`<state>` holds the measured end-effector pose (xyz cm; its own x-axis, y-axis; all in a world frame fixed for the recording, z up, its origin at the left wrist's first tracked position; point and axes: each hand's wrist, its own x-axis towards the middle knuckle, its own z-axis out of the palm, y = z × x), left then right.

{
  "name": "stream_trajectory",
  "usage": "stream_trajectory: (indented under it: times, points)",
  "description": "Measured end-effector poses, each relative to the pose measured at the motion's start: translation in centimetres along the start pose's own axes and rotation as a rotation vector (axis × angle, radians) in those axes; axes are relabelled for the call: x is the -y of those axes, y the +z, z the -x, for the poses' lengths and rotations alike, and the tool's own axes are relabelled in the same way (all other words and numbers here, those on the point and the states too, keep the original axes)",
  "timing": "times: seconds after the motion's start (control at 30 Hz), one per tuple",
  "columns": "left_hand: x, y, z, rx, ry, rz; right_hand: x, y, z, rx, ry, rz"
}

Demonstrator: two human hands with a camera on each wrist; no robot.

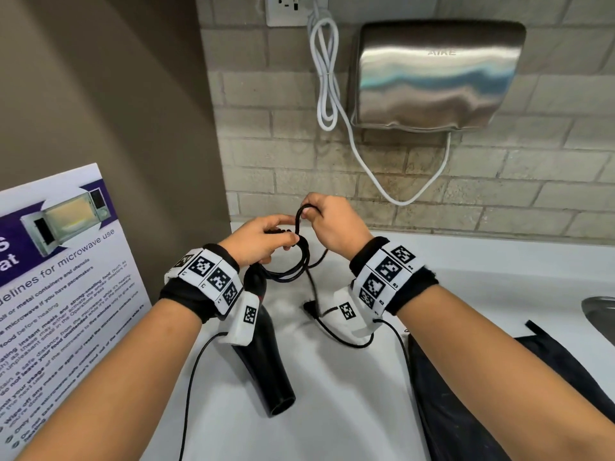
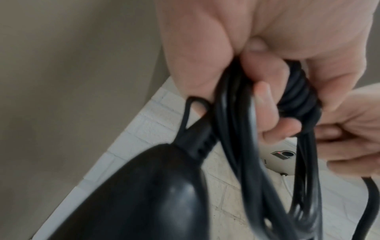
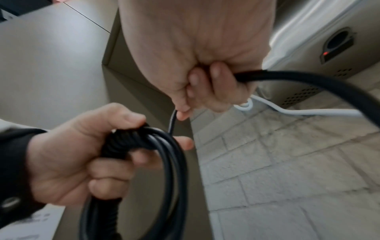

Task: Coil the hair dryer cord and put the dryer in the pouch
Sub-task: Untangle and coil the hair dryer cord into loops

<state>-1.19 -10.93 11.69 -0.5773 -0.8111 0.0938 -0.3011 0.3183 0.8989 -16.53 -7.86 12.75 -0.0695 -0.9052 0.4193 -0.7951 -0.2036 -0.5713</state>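
Note:
A black hair dryer [image 1: 266,354] hangs nozzle-down over the white counter [image 1: 332,410], below my left wrist. My left hand [image 1: 263,241] grips a bundle of black cord loops [image 1: 293,264], with turns of cord wound round the bundle at the fingers. In the left wrist view the dryer's rear end [image 2: 144,186] and the coiled cord [image 2: 236,129] fill the frame. My right hand [image 1: 327,221] holds the free length of cord [image 3: 308,81], arched just above the bundle. The plug [image 1: 311,307] lies on the counter. A dark pouch [image 1: 482,394] lies flat at the lower right.
A steel hand dryer [image 1: 436,74] with a white cable [image 1: 327,78] hangs on the tiled wall ahead. A microwave notice board [image 1: 63,287] leans at the left. A sink edge [image 1: 599,311] shows at the right.

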Motion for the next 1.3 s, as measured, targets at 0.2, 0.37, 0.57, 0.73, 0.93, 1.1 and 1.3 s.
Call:
stream_trajectory:
  times: [0.2, 0.37, 0.57, 0.73, 0.93, 1.1, 1.3]
  points:
    - [0.1, 0.5, 0.4, -0.010, 0.059, -0.053, 1.8, 0.4, 1.5, -0.117, -0.093, -0.080]
    - [0.5, 0.6, 0.5, -0.142, 0.118, 0.035, 1.4, 0.1, 2.4, -0.125, -0.104, -0.140]
    - [1.8, -0.2, 0.2, -0.293, 0.133, 0.183, 0.3, 0.3, 4.6, -0.086, -0.097, -0.216]
    - [1.4, 0.2, 0.2, -0.283, 0.157, 0.144, 0.8, 2.0, 5.8, -0.085, -0.134, -0.243]
    - [0.9, 1.0, 0.0, -0.297, 0.112, 0.164, 0.5, 3.8, 6.1, -0.027, -0.189, -0.202]
    - [1.0, 0.8, -0.1, -0.294, 0.078, 0.275, -0.1, 4.1, 6.1, -0.044, -0.172, -0.149]
    - [1.3, 1.2, -0.4, -0.355, 0.071, 0.297, -1.7, 3.2, 5.7, 0.118, -0.015, -0.341]
